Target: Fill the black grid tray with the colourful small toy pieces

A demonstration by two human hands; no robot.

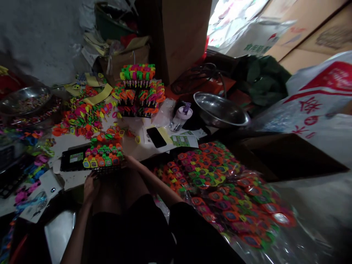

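A long black rack (72, 160) lies across the table edge just above my lap. Rows of colourful toy watches (102, 155) in orange, green, yellow and pink stand on its right part. My left hand (90, 187) is at the rack's front edge, its fingers curled against it in dim light. At the right end, my right hand (132, 162) grips the rack, its fingertips partly hidden. Behind it lies a loose heap of toy watches (85, 115). Further back, more toy watches stand on stacked black racks (137, 90).
A phone (156, 137), a lidded bottle (180, 118) and a steel bowl (220, 110) are right of the racks. Bagged toy watches (228, 198) spread at my right, beside an open carton (291, 157). A second steel bowl (24, 101) stands at the far left.
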